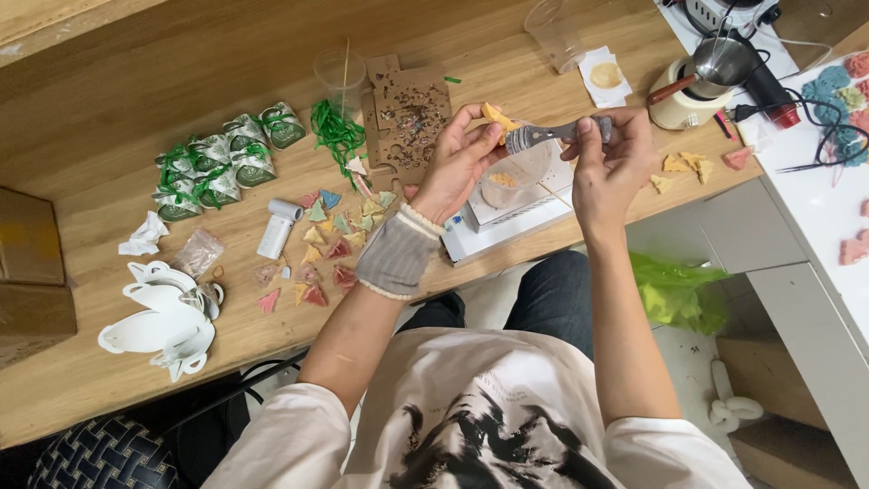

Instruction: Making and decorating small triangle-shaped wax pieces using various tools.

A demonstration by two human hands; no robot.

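Note:
My left hand point(460, 161), with a grey and cream band around the wrist, holds a small orange triangular piece point(497, 116) between thumb and fingers. My right hand point(608, 158) grips a grey metal tool point(554, 135) whose tip touches the orange piece. Both hands hover over a clear plastic cup point(516, 177) holding some orange bits, which stands on a white box point(507, 220) at the wooden table's front edge.
Several small coloured triangular pieces point(337, 234) lie left of my hands, with a white tube point(278, 228), green-ribboned pouches point(222, 161), a brown cut-out board point(409, 118) and white moulds point(163, 326). A pot point(715, 65) and cables sit at the right.

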